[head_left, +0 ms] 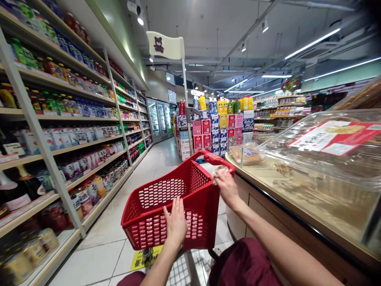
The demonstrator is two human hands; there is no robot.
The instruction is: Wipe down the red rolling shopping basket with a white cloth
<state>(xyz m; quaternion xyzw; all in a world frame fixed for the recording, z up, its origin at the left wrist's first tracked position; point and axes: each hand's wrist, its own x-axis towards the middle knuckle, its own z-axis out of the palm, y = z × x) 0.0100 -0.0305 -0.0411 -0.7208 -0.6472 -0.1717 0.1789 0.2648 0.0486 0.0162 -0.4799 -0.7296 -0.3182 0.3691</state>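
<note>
A red plastic shopping cart (166, 202) with perforated walls stands in front of me, its basket empty. My left hand (176, 222) lies with fingers stretched out against the near side wall, just below the rim. My right hand (226, 186) is closed on a crumpled white wipe (220, 170), pressed at the end of the cart's red handle (212, 158). The fingers partly hide the wipe. A pole (185, 87) rises from the cart, with a cream flag (165, 45) bearing a brown bear at its top.
Drink shelves (74, 115) line the left side. A curved counter (247, 174) with clear-lidded pastry boxes (324, 139) stands close on the right. Ahead are stacked drink cartons (214, 133) and glass-door fridges (160, 117). A yellow sticker (145, 258) marks the tiled floor.
</note>
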